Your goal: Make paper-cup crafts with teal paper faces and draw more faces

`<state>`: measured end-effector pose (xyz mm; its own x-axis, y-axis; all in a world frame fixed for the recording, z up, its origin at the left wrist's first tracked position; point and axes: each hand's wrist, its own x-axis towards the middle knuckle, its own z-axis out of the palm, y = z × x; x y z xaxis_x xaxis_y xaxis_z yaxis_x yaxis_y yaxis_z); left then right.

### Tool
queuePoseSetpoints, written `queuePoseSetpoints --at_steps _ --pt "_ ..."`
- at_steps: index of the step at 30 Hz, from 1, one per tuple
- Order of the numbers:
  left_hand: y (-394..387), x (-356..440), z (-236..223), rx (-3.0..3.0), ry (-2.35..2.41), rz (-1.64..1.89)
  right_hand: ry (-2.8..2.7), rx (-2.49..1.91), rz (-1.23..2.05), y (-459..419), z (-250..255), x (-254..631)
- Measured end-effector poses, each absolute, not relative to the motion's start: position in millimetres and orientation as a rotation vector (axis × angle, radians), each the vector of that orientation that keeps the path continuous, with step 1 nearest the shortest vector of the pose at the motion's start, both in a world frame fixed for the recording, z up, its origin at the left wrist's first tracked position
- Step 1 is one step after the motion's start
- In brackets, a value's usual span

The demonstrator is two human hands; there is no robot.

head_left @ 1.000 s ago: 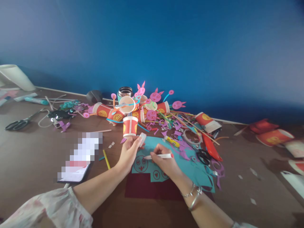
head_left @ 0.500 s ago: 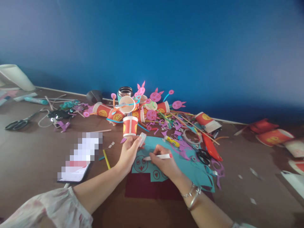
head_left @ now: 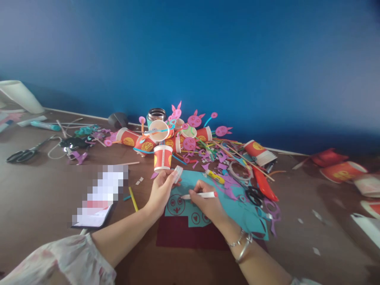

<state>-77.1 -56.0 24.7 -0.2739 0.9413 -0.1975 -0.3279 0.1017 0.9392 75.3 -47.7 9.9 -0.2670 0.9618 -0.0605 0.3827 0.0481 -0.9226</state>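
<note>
In my right hand [head_left: 208, 200] is a white marker pen [head_left: 202, 195] with a red end, its tip by the right edge of a round face drawn in red. That face is on a sheet of blue-green paper [head_left: 243, 215], which has heart-filled circles drawn below. My left hand [head_left: 162, 188] is closed on a small white piece [head_left: 178, 174] with faint markings; its exact kind is unclear. The hand rests at the sheet's upper left corner. A dark red sheet [head_left: 178, 233] lies under the blue-green one. Just behind my left hand stands a red paper cup [head_left: 162, 157].
Red cups with pink paper rabbit heads [head_left: 195, 118] crowd the back by the blue wall. Black-handled scissors [head_left: 254, 196], a tape roll [head_left: 240, 171] and a yellow glue stick [head_left: 215, 176] lie on the right. A phone [head_left: 99, 198] and more scissors [head_left: 22, 155] are left.
My right hand and the marker have shifted very slightly to the right and up, the tip moving to the drawn face's edge. My left hand stays in place.
</note>
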Motion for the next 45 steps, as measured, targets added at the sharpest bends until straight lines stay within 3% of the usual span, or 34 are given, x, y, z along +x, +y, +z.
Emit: queuePoseSetpoints --at_steps 36,45 --pt "-54.8 -77.0 22.4 0.717 1.245 1.431 -1.667 -1.430 1.126 -45.6 11.7 76.0" --pt "-55.1 -78.0 20.7 0.725 1.246 1.437 -1.651 -1.210 1.367 -51.0 12.3 73.1"
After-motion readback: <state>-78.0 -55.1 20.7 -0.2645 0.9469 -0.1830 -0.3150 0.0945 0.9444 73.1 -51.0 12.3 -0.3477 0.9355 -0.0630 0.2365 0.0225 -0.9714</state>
